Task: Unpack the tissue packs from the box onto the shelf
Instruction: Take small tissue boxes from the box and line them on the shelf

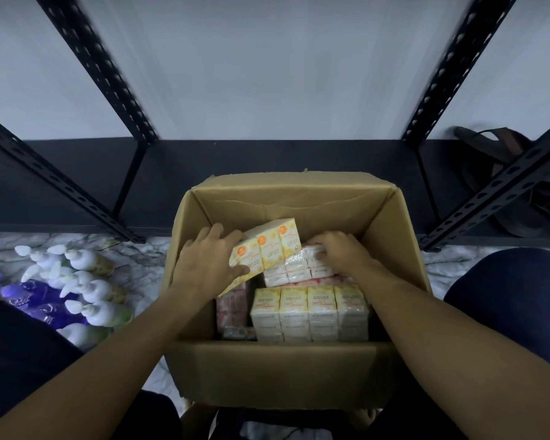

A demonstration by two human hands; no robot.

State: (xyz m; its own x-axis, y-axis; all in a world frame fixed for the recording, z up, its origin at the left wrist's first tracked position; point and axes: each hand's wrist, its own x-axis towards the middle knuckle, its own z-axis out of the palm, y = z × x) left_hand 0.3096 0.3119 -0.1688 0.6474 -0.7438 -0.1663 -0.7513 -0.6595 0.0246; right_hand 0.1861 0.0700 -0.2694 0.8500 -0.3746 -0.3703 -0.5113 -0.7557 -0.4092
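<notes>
An open cardboard box [277, 369] stands on the floor between my knees, in front of the black shelf [267, 160]. My left hand [208, 263] grips a yellow tissue pack [265, 246], tilted and lifted above the others. My right hand [338, 250] has its fingers curled round a pale pink-and-white tissue pack [296, 268] lying deeper in the box. A row of yellow packs [310, 312] stands upright near the box's front wall. Pink packs [232, 308] sit low at the left.
White pump bottles [86, 281] and purple refill pouches [35, 300] lie on the marble floor at the left. Black perforated shelf posts [99, 68] rise on both sides. A dark bag [502, 173] rests on the shelf at the right.
</notes>
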